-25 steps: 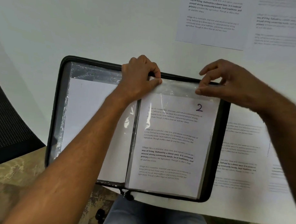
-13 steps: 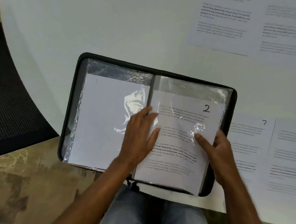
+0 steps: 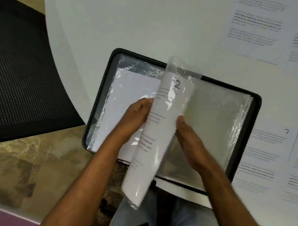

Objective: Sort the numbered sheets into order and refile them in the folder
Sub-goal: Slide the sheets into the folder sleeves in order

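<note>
A black zip folder (image 3: 255, 106) lies open at the near edge of the white table. Its clear sleeve holding the sheet numbered 2 (image 3: 159, 130) stands lifted and turned over toward the left page. My left hand (image 3: 136, 112) is on the sleeve's left side, fingers at its edge. My right hand (image 3: 189, 136) lies under the sleeve's right side with straight fingers, pushing it up. An empty clear sleeve (image 3: 215, 118) is uncovered on the right half. The left half holds a sleeve with a white sheet (image 3: 134, 85).
A sheet numbered 7 (image 3: 269, 139) lies on the table right of the folder, beside another printed sheet (image 3: 297, 162). More printed sheets (image 3: 254, 30) lie at the far right. A black mesh chair (image 3: 24, 71) stands to the left, over a mottled floor.
Both hands came down from the sleeve's top edge to its middle. The sleeve with sheet 2, flat on the right half before, now stands lifted and turning left, baring an empty sleeve.
</note>
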### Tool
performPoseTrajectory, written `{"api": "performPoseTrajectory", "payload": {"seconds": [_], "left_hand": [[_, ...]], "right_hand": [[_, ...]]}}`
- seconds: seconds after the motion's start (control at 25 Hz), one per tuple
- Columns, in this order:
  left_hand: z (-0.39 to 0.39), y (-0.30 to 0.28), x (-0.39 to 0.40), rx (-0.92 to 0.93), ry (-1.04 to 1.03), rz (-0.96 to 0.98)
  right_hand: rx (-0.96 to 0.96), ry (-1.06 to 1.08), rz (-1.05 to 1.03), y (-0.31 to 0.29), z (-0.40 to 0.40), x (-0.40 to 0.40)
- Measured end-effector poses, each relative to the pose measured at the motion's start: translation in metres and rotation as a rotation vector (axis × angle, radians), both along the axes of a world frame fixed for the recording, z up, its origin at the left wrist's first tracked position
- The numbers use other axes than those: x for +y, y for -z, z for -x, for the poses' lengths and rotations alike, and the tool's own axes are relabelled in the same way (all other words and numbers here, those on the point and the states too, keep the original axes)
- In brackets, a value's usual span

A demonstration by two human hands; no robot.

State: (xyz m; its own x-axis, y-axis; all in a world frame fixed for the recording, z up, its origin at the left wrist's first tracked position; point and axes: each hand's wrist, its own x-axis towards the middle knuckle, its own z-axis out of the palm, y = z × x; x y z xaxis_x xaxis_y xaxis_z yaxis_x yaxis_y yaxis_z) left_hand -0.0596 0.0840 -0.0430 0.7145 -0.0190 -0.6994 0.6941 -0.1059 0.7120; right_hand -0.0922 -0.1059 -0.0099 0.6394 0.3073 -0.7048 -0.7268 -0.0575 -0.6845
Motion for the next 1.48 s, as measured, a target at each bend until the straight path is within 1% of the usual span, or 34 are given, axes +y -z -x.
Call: {"api": "performPoseTrajectory", "payload": {"seconds": [0.08, 0.16, 0.2, 0.24, 0.32, 0.4, 0.52, 0.6, 0.76, 0.88, 0.96, 1.04, 1.12, 1.2, 1.24, 1.28, 1.36, 1.48], "left_hand": [[-0.003, -0.008, 0.025, 0.070, -0.016, -0.040], [-0.001, -0.014, 0.050, 0.157, -0.059, -0.076], [0.001, -0.015, 0.061, 0.203, -0.090, -0.072], [0.003, -0.018, 0.071, 0.242, -0.127, -0.058], [0.006, -0.022, 0.079, 0.259, -0.203, -0.054], [0.006, -0.020, 0.082, 0.219, -0.220, -0.130], [0.012, -0.004, 0.085, 0.039, -0.147, -0.382], [0.017, 0.012, 0.090, -0.043, -0.093, -0.516], [0.016, 0.023, 0.090, -0.075, -0.092, -0.690], [0.016, 0.026, 0.085, -0.087, -0.118, -0.804], [0.018, 0.028, 0.080, -0.096, -0.091, -0.892], [0.019, 0.030, 0.072, -0.108, -0.075, -0.969], [0.021, 0.033, 0.064, -0.168, -0.084, -1.060], [0.020, 0.035, 0.053, -0.252, -0.033, -1.190], [0.020, 0.036, 0.044, -0.295, 0.028, -1.208], [0.019, 0.037, 0.034, -0.334, 0.096, -1.179], [0.018, 0.041, 0.010, -0.420, 0.245, -1.074], [0.011, 0.046, -0.031, -0.523, 0.436, -0.991]], "right_hand": [[-0.154, -0.193, 0.019, 0.007, -0.004, 0.028], [-0.379, -0.444, 0.165, 0.022, -0.003, 0.048], [-0.450, -0.512, 0.223, 0.027, -0.003, 0.054], [-0.478, -0.538, 0.264, 0.037, 0.000, 0.057], [-0.517, -0.594, 0.328, 0.048, 0.004, 0.063], [-0.606, -0.684, 0.428, 0.060, 0.006, 0.066], [-0.821, -0.810, 0.648, 0.082, 0.011, 0.064], [-0.910, -0.843, 0.716, 0.092, 0.015, 0.062], [-0.973, -0.853, 0.746, 0.100, 0.014, 0.063], [-0.991, -0.829, 0.711, 0.101, 0.011, 0.064], [-0.995, -0.719, 0.647, 0.101, 0.012, 0.062], [-0.992, -0.560, 0.608, 0.101, 0.012, 0.054], [-0.971, -0.430, 0.632, 0.099, 0.010, 0.040], [-0.948, -0.366, 0.717, 0.097, 0.006, 0.021], [-0.932, -0.348, 0.772, 0.097, 0.004, 0.010], [-0.908, -0.334, 0.819, 0.097, 0.002, -0.001], [-0.868, -0.319, 0.873, 0.098, -0.003, -0.023], [-0.901, -0.305, 0.926, 0.103, -0.011, -0.051]]}}
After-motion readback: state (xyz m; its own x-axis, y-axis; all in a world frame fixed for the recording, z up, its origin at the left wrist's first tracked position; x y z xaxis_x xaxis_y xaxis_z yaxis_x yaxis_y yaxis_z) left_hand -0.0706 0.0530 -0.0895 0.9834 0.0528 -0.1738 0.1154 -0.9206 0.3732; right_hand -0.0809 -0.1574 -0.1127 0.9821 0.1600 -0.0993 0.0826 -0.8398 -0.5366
